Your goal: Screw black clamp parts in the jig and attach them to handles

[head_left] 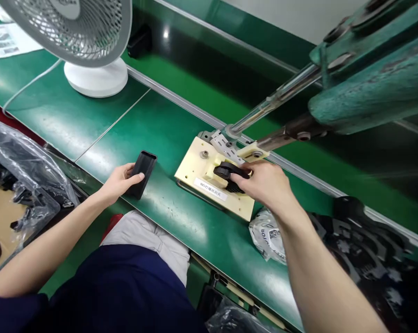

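Observation:
In my left hand [123, 181] is a black rectangular plastic housing [143, 172], gripped by its lower left side near the table's front edge, thumb on its face. My right hand [264, 182] is closed on a black plastic part [231, 170] with a rounded end, at the cream-coloured fixture block [191, 166]. This part lies over the fixture's raised holder; whether it is fully seated I cannot tell. A printed white label [210, 188] is stuck on the fixture's front. Just behind the part stands a perforated metal bracket [226, 147].
A green press-like machine arm [368, 92] with a metal rod reaches down from the upper right. A white desk fan [96, 78] stands at the back left. A plastic-wrapped roll [268, 233] and many black parts [361, 240] lie right. A plastic-lined box [7, 203] is at left.

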Motion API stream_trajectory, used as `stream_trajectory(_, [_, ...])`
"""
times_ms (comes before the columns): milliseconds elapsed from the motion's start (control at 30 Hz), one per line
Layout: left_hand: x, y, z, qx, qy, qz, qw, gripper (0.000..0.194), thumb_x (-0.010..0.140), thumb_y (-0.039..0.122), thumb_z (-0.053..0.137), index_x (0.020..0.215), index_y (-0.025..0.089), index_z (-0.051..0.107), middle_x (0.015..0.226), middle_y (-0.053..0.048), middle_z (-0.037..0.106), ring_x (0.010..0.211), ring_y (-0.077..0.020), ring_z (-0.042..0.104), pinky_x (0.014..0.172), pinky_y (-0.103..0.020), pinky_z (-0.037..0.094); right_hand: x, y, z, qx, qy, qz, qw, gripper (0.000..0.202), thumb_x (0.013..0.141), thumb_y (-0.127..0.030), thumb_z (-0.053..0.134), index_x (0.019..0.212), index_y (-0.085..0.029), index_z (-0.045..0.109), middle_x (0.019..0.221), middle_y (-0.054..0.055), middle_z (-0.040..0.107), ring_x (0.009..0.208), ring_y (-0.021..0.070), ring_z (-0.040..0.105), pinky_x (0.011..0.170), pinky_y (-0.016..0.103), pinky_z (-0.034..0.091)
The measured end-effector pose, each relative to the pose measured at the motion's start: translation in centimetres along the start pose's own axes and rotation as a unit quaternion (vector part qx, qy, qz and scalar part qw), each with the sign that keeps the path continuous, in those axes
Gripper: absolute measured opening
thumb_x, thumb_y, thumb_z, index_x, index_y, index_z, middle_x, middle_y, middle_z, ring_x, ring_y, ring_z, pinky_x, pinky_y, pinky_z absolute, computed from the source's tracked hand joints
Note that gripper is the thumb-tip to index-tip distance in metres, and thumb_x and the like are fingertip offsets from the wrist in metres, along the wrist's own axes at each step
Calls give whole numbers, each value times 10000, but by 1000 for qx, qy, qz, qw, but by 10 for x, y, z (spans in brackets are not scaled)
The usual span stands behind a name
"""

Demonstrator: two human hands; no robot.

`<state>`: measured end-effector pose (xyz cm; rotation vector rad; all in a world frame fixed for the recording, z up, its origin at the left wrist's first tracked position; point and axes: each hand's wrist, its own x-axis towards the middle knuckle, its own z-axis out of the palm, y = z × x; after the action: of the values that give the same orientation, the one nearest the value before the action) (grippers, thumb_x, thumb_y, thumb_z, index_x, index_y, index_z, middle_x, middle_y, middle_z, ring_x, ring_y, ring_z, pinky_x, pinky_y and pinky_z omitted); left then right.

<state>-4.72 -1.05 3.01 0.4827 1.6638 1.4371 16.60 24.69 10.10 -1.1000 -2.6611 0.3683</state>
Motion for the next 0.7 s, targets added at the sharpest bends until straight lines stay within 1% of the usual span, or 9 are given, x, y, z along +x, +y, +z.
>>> stream_trajectory(100, [-6, 7, -3, -57, -27, -85, 994, 455, 637, 443, 747, 925, 101, 662, 891, -145, 730, 842, -294, 696, 659, -362, 556, -16, -2, -26, -3, 32, -8, 999, 102, 638, -283, 668, 565, -227, 621, 608, 55, 558, 546, 180, 464, 481, 313, 311])
stream_trajectory(200, [-19, 7, -6, -143, -50, -110, 982, 420, 609, 463, 741, 889, 151, 718, 933, -156, 735, 807, -305, 702, 562, -355, 557, -64, -2, -35, 160, 102, 56, 980, 90, 700, -321, 654, 687, -233, 672, 524, -7, 454, 473, 120, 378, 451, 274, 269])
stream_trajectory(267, [-30, 2, -6, -184, -73, -103, 975, 432, 621, 525, 721, 913, 207, 754, 978, -149, 734, 733, -283, 694, 498, -356, 548, -103, -3, -22, 334, 135, 153, 920, 126, 681, -347, 698, 713, -231, 664, 480, -45, 406, 412, 85, 314, 413, 237, 230])
stream_trajectory(333, [-40, -5, -4, -187, -93, -105, 972, 441, 654, 611, 666, 929, 282, 770, 974, -121, 741, 639, -258, 665, 460, -384, 533, -138, -7, 0, 506, 163, 233, 815, 186, 618, -328, 759, 643, -226, 607, 433, -71, 374, 367, 60, 264, 391, 214, 201])
stream_trajectory(400, [-50, -9, 0, -152, -98, -115, 977, 427, 661, 674, 606, 918, 373, 769, 933, -70, 751, 595, -264, 640, 464, -445, 521, -165, -13, 24, 644, 156, 271, 699, 231, 598, -324, 768, 611, -225, 560, 433, -69, 402, 362, 61, 285, 398, 216, 248])
stream_trajectory(467, [-60, -11, 3, -94, -99, -126, 983, 409, 648, 697, 569, 929, 458, 746, 941, -11, 751, 642, -318, 656, 494, -521, 507, -180, -21, 44, 715, 165, 277, 620, 217, 599, -361, 743, 664, -239, 575, 545, -31, 530, 417, 88, 400, 435, 239, 333])
stream_trajectory(533, [-70, -11, 5, -44, -112, -143, 982, 395, 639, 687, 553, 957, 519, 715, 992, 54, 739, 799, -392, 681, 618, -607, 514, -187, -28, 57, 756, 177, 259, 575, 236, 601, -406, 704, 772, -277, 606, 781, 9, 644, 583, 142, 555, 508, 278, 420])
stream_trajectory(633, [-82, -15, 7, -30, -152, -174, 972, 416, 662, 706, 480, 976, 544, 699, 1043, 111, 717, 1001, -418, 659, 858, -628, 501, -189, -36, 65, 813, 166, 203, 520, 247, 648, -482, 655, 818, -314, 593, 1035, -2, 647, 841, 201, 631, 632, 346, 493])
stream_trajectory(700, [-89, -21, 10, -74, -178, -195, 962, 495, 708, 729, 391, 1001, 496, 715, 1032, 68, 728, 992, -406, 669, 908, -621, 504, -188, -41, 67, 815, 157, 185, 527, 233, 712, -491, 650, 840, -307, 586, 973, 0, 642, 812, 189, 626, 613, 330, 491])
